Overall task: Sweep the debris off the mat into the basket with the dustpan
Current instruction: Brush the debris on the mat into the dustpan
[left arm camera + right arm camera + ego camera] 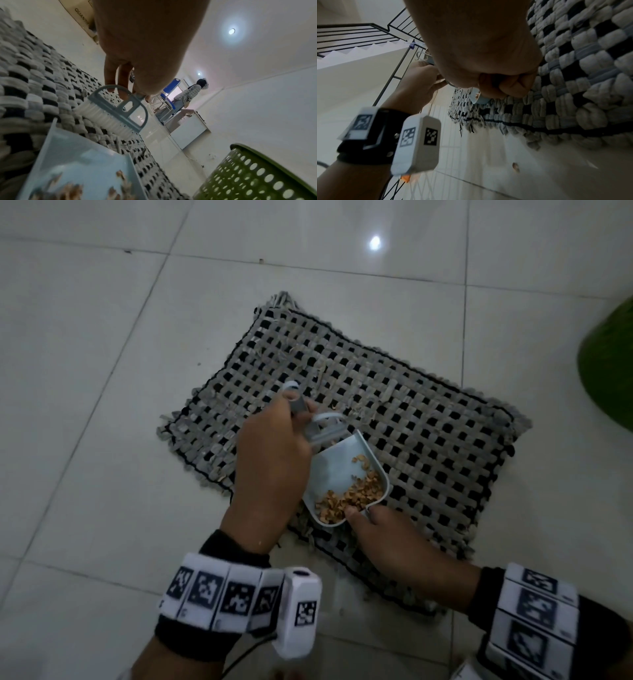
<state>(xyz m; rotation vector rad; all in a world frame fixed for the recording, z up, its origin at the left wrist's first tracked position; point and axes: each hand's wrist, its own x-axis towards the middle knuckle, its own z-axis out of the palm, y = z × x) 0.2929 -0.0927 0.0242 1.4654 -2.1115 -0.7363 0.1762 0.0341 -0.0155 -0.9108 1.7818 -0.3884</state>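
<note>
Pale glossy floor tiles (85, 371) lie open around my woven grey-and-black mat (428, 422), frayed at its edges. The perforated green basket (609, 371) sits at the frame's right edge. My right hand (394, 539) pinches the smooth blue dustpan (337, 467), heaped with tan debris (356, 494), mid-frame. My left hand (270, 460) grips the bristled brush (118, 115).

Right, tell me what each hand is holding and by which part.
The left hand grips the small brush by its handle. The right hand holds the dustpan, loaded with debris, at its near end.
</note>
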